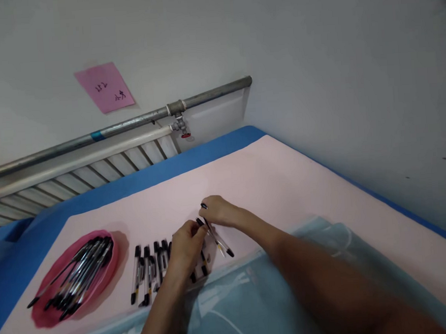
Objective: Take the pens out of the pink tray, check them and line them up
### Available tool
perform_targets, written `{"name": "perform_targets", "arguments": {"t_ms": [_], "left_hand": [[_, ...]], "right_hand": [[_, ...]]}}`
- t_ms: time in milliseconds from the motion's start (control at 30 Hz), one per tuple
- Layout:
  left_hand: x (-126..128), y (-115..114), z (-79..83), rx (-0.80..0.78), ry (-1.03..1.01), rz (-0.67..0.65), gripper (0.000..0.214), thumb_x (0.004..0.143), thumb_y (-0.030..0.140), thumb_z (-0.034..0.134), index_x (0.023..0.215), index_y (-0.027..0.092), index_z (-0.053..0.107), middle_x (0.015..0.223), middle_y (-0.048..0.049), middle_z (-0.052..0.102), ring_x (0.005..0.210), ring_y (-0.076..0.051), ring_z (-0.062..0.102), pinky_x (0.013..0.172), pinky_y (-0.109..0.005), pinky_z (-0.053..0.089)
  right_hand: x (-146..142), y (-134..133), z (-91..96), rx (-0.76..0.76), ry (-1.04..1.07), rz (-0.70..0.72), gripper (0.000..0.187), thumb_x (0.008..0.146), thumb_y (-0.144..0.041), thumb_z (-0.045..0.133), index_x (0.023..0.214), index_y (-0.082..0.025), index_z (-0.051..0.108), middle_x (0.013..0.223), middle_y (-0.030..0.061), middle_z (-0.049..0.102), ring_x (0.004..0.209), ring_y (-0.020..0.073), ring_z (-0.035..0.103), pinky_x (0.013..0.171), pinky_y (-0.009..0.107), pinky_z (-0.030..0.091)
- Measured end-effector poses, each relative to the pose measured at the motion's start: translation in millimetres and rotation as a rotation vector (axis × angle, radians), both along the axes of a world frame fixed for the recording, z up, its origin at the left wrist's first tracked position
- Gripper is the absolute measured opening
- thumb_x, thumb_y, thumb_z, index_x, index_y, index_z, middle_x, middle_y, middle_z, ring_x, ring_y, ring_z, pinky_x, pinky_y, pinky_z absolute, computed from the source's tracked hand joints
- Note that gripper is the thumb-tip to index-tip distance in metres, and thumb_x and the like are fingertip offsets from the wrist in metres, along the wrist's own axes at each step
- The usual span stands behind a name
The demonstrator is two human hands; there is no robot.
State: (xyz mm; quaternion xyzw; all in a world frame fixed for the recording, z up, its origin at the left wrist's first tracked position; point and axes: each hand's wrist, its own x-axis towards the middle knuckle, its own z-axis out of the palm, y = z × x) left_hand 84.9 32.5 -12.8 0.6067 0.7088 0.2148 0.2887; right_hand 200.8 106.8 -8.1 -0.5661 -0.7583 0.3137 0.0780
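Observation:
My left hand (185, 247) is closed in a pinch on the end of a black-capped clear pen (216, 237) that slants down to the right. My right hand (219, 211) is closed round the same pen higher up, with a black tip sticking out above its fingers. Both hands hover over the pink table cover (285, 183). Just left of and under my left hand, several capped pens (149, 269) lie side by side in a row. A pink dish (42, 317) at the left holds several more pens (75, 274).
A light blue translucent plastic sheet (255, 297) covers the near table edge below my forearms. Blue table border (191, 156) runs along the back and right. Behind it are a radiator (93, 171), a metal pipe (128, 125) and a pink note (105, 87) on the wall.

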Motion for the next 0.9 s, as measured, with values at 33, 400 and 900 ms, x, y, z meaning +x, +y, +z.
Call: {"name": "perform_targets", "arguments": {"t_ms": [33,400,900], "left_hand": [[0.3,0.9,1.2,-0.005,0.051,-0.013,0.022,0.074,0.035,0.048,0.070,0.017,0.057,0.059,0.0000,0.056,0.056,-0.013,0.049,0.051,-0.022,0.030],[0.4,5.4,-0.5,0.029,0.153,-0.033,0.021,0.076,0.031,0.048,0.081,0.015,0.061,0.074,-0.0064,0.064,0.069,-0.016,0.055,0.058,-0.024,0.034],[-23.9,0.6,8.6,-0.164,-0.639,0.220,0.021,0.066,0.033,0.056,0.058,0.018,0.043,0.036,0.0086,0.036,0.029,-0.005,0.028,0.031,-0.017,0.015]], "right_hand": [[-2.5,-2.1,1.0,-0.009,-0.031,0.016,0.028,0.073,-0.027,0.045,0.088,-0.012,0.063,0.091,0.0115,0.065,0.078,0.0172,0.059,0.058,0.020,0.039],[0.4,-11.3,13.7,-0.193,-0.024,0.017,0.023,0.072,-0.024,0.046,0.084,-0.012,0.061,0.080,0.0119,0.065,0.059,0.0154,0.059,0.050,0.023,0.041],[6.6,-18.2,11.7,-0.414,0.129,0.168,0.010,0.066,-0.023,0.052,0.066,-0.014,0.054,0.060,0.0039,0.058,0.047,0.0104,0.051,0.044,0.022,0.041]]}}
